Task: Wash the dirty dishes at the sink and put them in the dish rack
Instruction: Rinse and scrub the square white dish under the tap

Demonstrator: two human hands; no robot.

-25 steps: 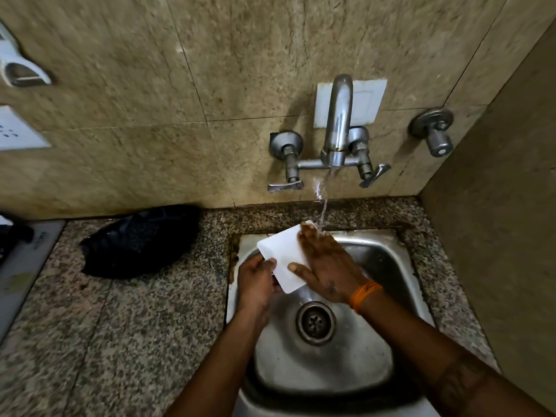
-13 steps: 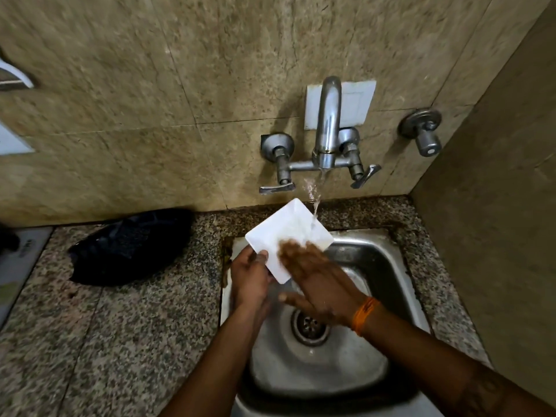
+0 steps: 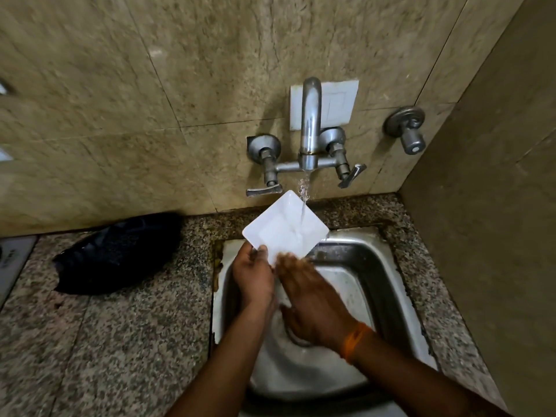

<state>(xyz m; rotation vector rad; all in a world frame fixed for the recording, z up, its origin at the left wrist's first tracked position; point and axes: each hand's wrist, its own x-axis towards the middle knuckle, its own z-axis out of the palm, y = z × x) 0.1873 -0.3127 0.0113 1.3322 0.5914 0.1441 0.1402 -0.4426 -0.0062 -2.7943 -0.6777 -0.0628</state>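
A small white square plate (image 3: 284, 225) is held over the back of the steel sink (image 3: 388, 284), under the water running from the tap (image 3: 310, 127). My left hand (image 3: 254, 275) grips the plate's near left edge, thumb on top. My right hand (image 3: 313, 299), with an orange band at the wrist, lies flat with straight fingers, the fingertips blurred at the plate's near corner. The drain is hidden under my right hand. No dish rack is in view.
A dark crumpled bag (image 3: 117, 254) lies on the speckled granite counter (image 3: 120, 341) left of the sink. A second valve (image 3: 407, 127) sticks out of the tiled wall at the right. A side wall (image 3: 496, 206) closes in the right.
My right hand slid back off the plate's face toward me, uncovering most of it. The plate rose toward the tap and now takes the water stream directly.
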